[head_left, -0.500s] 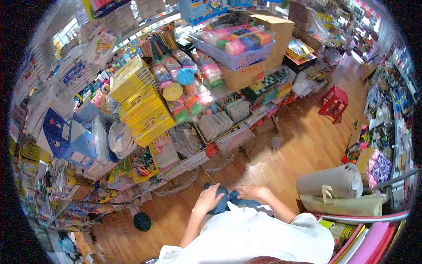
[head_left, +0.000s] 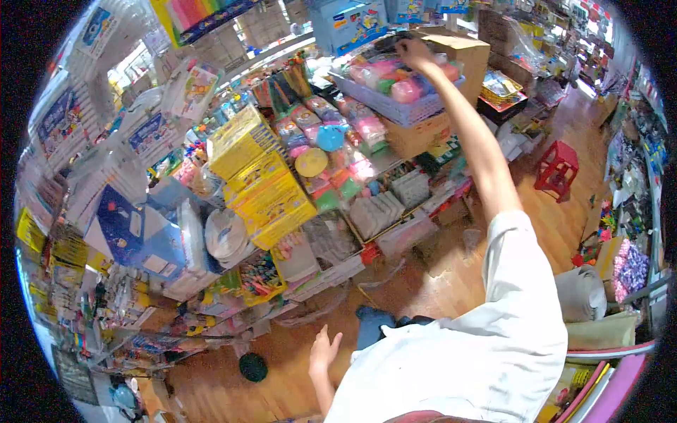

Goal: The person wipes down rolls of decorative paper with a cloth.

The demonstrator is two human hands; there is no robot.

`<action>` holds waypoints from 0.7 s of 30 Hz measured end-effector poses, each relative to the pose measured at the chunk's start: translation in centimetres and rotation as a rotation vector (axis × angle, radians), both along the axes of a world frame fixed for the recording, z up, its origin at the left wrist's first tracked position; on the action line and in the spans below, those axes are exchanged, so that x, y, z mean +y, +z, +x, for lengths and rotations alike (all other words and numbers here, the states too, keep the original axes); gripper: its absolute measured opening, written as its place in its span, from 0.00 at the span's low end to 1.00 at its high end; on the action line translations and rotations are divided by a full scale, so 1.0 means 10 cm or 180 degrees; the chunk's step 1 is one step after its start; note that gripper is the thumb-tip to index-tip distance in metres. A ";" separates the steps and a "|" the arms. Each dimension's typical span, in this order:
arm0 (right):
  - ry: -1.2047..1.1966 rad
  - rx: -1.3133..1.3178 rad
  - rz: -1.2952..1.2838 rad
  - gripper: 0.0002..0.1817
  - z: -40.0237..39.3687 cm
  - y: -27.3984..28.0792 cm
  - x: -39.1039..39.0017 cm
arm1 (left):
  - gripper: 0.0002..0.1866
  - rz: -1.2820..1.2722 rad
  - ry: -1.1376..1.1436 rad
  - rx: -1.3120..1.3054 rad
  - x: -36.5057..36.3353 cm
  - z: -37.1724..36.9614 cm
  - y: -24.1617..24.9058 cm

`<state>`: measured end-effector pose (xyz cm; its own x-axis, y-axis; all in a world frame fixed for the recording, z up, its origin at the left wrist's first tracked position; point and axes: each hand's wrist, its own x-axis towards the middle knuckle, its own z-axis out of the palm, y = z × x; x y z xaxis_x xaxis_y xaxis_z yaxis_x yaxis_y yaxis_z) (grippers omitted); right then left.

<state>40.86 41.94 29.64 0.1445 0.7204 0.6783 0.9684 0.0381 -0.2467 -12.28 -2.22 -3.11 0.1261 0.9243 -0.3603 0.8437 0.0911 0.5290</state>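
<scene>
The right hand (head_left: 412, 55) is at the purple basket (head_left: 398, 111), where coloured packs (head_left: 374, 74) rise above the rim, so the way in is from above. The blue boxes (head_left: 349, 27) stand beyond the basket and limit the passage there. On the left, the tall stack of yellow boxes (head_left: 271, 194) blocks a low sideways path. Around the left hand (head_left: 323, 350) the air is free above the floor (head_left: 204, 381); farther right, the red stool (head_left: 557, 170) occupies part of this floor.

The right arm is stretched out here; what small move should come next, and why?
Perhaps gently close the right hand to secure a hold: it is reaching to the basket's far side, and blur hides whether it grips anything.
</scene>
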 end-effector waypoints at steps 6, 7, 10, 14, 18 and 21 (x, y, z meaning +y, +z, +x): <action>-0.0665 0.0003 -0.0744 0.31 0.36 -0.09 0.62 | 0.36 0.0117 0.0595 -0.0265 -0.06 -0.18 -0.02; -0.0647 0.0139 -0.0547 0.29 0.37 -0.06 0.67 | 0.36 0.0033 0.0603 -0.0213 -0.05 -0.23 -0.09; -0.0381 0.0591 0.0513 0.24 0.51 0.08 0.59 | 0.35 -0.0081 0.0545 -0.0276 0.07 -0.28 -0.12; 0.0340 0.1661 0.2219 0.20 0.15 0.39 -0.45 | 0.30 0.0330 0.0130 -0.0376 0.42 -0.19 0.11; 0.0842 0.2117 0.2170 0.20 0.02 0.08 -1.86 | 0.26 0.0870 -0.0636 -0.1035 0.89 0.53 0.92; 0.0586 0.1896 0.1988 0.11 -0.24 -0.39 -2.73 | 0.25 0.1028 -0.0890 -0.1855 0.94 1.14 1.25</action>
